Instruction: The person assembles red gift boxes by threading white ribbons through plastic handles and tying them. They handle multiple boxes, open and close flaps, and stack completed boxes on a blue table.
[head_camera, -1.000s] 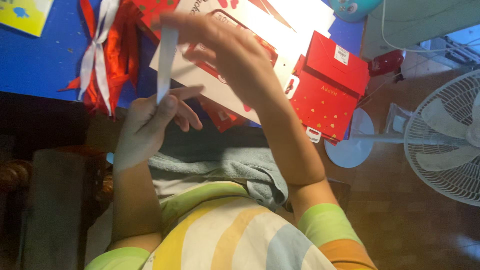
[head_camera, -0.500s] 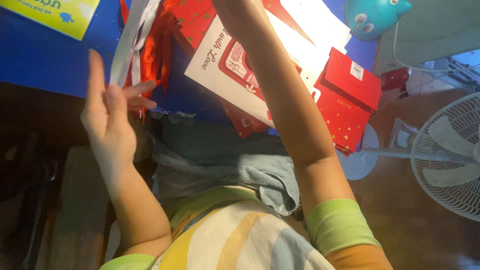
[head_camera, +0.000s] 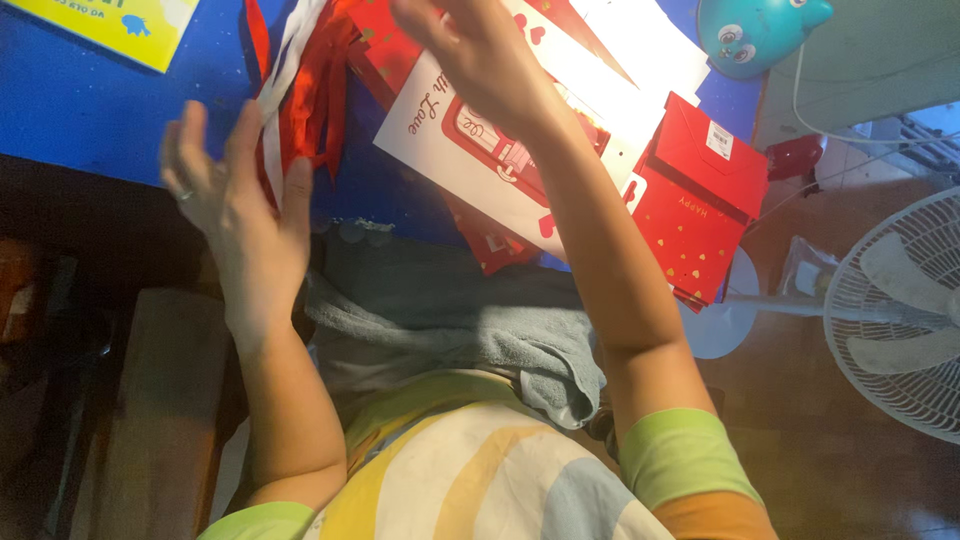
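Left hand (head_camera: 235, 205) raised at the near edge of the blue surface (head_camera: 100, 110), palm flat, fingers spread wide, gripping nothing; ring visible on one finger. Fingertips up against the loose bunch of red and white ribbons (head_camera: 300, 90), whether touching the white strand or just beside it hard to tell.

Right hand (head_camera: 475, 50) farther out, above the white card with red print (head_camera: 450, 150). Fingers loosely curled and partly cut off by the top edge, so no telling whether anything is pinched there.

Judged from this: ribbon-handling step, midway between grips, with no strand secured by the left hand. Any fresh hold would call for closing thumb and forefinger on a single strand without dragging its neighbours along, and for keeping the right forearm from sweeping the card.

Ribbons: long, flat, limp strips, glossy red mixed with a paler white band, trailing from the top of the view down over the surface edge, overlapping and slightly twisted. Likely slippery and prone to tangle.

Around: red gift bags with gold specks (head_camera: 700, 200) partly under the card, yellow booklet (head_camera: 100, 20) at the far corner, teal toy figure (head_camera: 760, 30), grey-blue towel (head_camera: 480, 330) across the lap, white standing fan (head_camera: 900, 310) on the floor to the right.
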